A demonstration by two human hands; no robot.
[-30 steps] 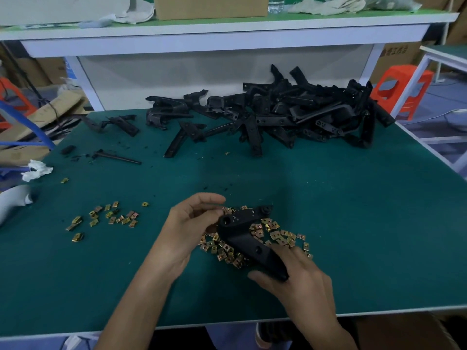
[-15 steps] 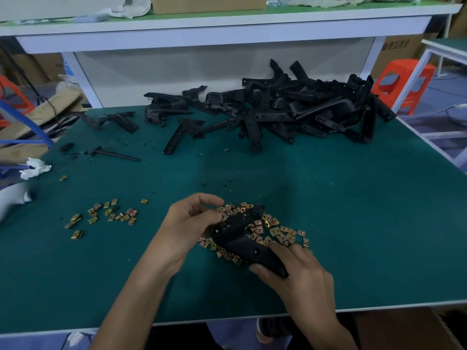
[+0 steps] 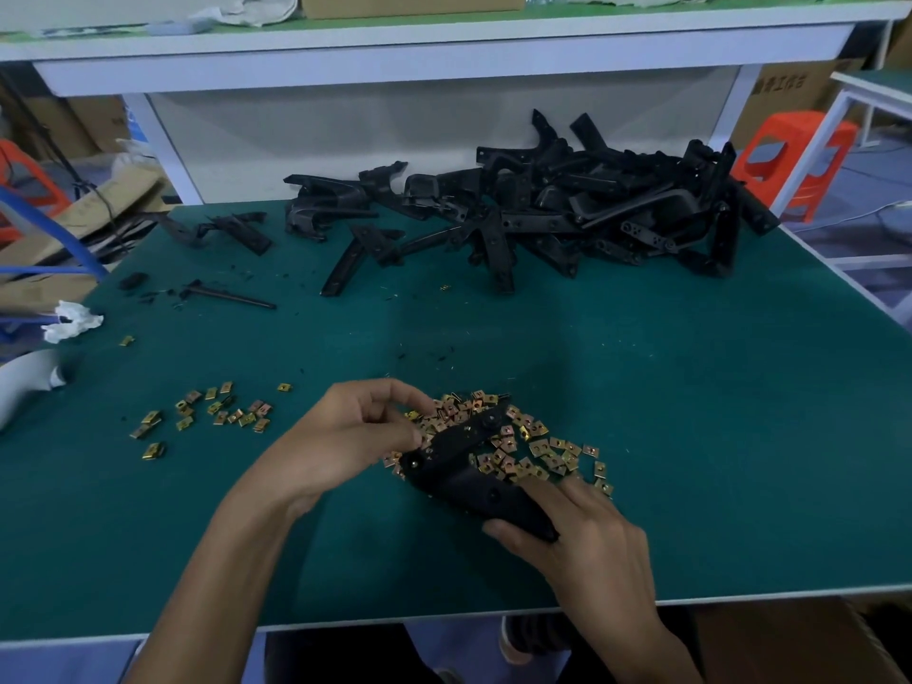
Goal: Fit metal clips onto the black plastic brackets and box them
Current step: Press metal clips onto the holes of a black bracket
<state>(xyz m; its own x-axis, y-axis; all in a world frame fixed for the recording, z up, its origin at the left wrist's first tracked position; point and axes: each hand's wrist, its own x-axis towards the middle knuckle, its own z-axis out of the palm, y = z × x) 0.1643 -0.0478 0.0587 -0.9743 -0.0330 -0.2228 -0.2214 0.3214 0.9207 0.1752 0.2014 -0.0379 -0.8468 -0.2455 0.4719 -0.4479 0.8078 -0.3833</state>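
Note:
A black plastic bracket [image 3: 469,469] lies tilted over a heap of brass-coloured metal clips [image 3: 538,449] on the green table [image 3: 691,436]. My right hand [image 3: 587,540] grips the bracket's near end between thumb and fingers. My left hand [image 3: 355,431] is at the bracket's far left end, fingers curled, with the fingertips at the clips; whether it pinches a clip is hidden. A big pile of black brackets [image 3: 567,209] lies at the back of the table.
A second, smaller scatter of clips [image 3: 212,417] lies to the left. Loose black parts [image 3: 232,298] and a crumpled white tissue [image 3: 71,320] sit at the left edge. A white shelf [image 3: 444,46] spans the back. An orange stool [image 3: 789,155] stands at the right.
The bracket has turned flatter and lower over the clips. My left hand has shifted along its far end into the clip heap; my right hand keeps its grip.

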